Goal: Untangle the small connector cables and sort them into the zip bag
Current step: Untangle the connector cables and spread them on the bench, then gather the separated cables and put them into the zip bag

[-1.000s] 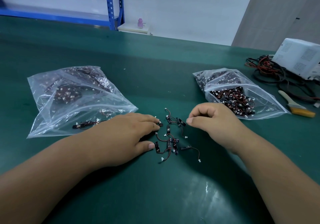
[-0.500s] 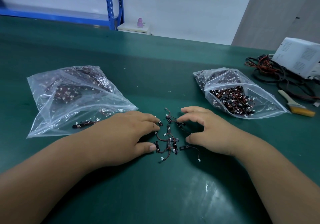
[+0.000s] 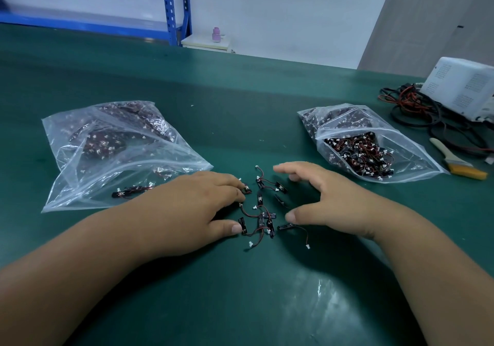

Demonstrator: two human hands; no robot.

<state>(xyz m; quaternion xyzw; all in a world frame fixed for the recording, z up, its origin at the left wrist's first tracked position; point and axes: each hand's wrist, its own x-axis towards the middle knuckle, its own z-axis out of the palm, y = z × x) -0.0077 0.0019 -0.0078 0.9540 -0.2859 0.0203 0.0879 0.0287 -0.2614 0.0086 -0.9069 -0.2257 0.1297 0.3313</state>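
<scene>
Since a second ago my right hand (image 3: 328, 206) has uncurled from a fist. Now it arches wide open over the loose cables (image 3: 260, 212), thumb tip touching one, gripping nothing. My left hand (image 3: 187, 212) hasn't budged: flat on the green table (image 3: 240, 105), relaxed fingertips and thumb against the pile's edge. Print on the white box (image 3: 462, 86) is too small to read. Count: two zip bags, left bag (image 3: 80, 190) and right bag (image 3: 417, 158), both mouths open, one brush (image 3: 459, 165), and roughly ten loose cables between my hands. Each is a small black block on thin red-and-black wire with a white plug.
</scene>
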